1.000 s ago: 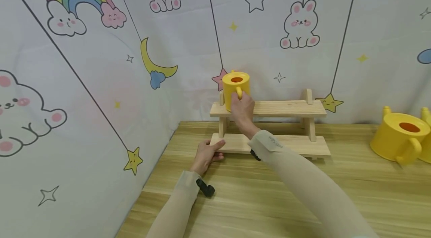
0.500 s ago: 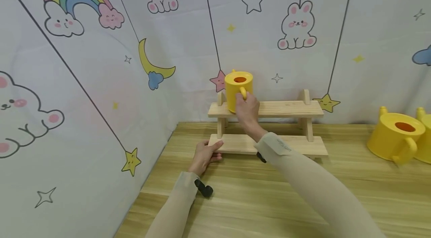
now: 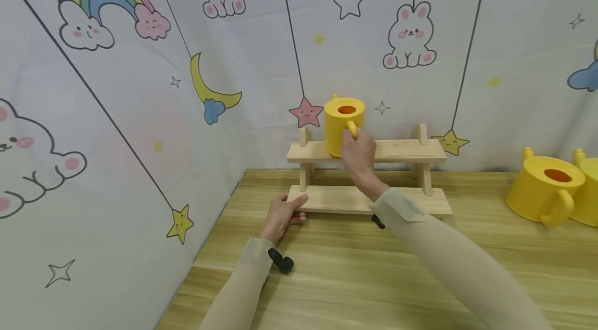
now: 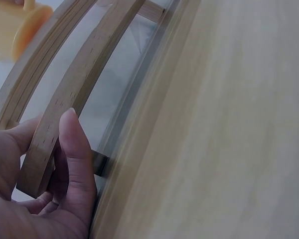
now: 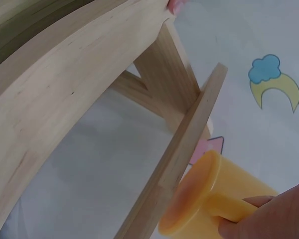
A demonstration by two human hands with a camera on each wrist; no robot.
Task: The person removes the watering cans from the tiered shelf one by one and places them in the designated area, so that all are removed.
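Observation:
A yellow watering can [image 3: 334, 133] with an orange-looking opening stands upright at the upper board of a two-tier wooden shelf [image 3: 406, 150], left of its middle. My right hand [image 3: 358, 152] grips the can's handle, fingers curled round it; the right wrist view shows the can's base [image 5: 195, 191] right at the board's edge. My left hand [image 3: 281, 214] holds the left end of the lower board [image 3: 327, 198]. From the left wrist, that board [image 4: 65, 94] passes between thumb and fingers.
Two more yellow watering cans, a nearer one [image 3: 532, 195] and one cut off by the frame [image 3: 589, 192], stand on the wooden table [image 3: 345, 278] at the right. A printed cloth wall [image 3: 261, 60] rises close behind the shelf and along the left.
My right hand has shifted the watering can to the right along the upper board, away from its left end. My left hand keeps its hold on the lower board.

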